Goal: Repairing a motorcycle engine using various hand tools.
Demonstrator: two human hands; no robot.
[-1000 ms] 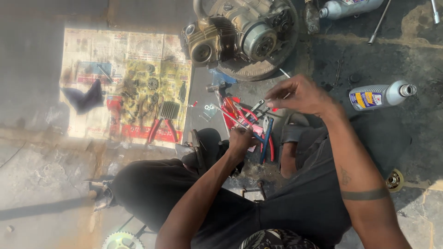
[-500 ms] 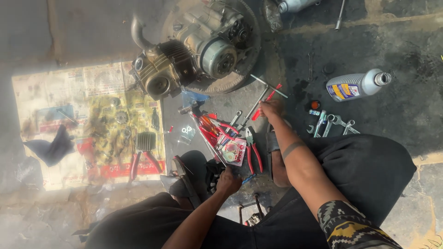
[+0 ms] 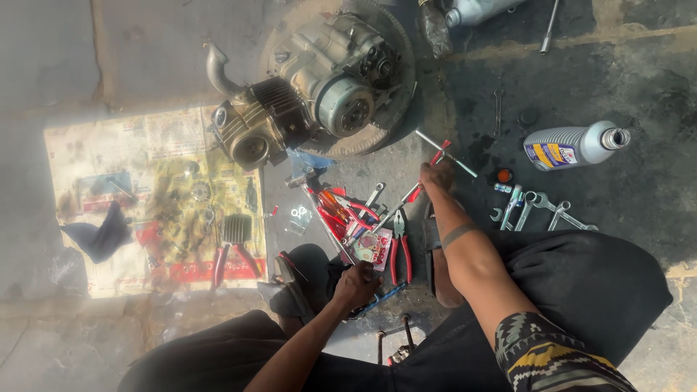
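Now the right hand has come down from mid-air to the floor, fingers closed around a red-handled tool just right of the tool pile. The left hand has stayed low, clenched on a small part; which one cannot be told. The view has shifted, so the engine now sits upper centre. Concrete floor, oil-stained; newspaper at left, bottle and wrenches at right.

Single view, head-worn camera: looks steeply down from above the seated person onto the floor ahead. Near range: own arms and knees fill the lower edge (no second view to overlap); engine at top, newspaper left.
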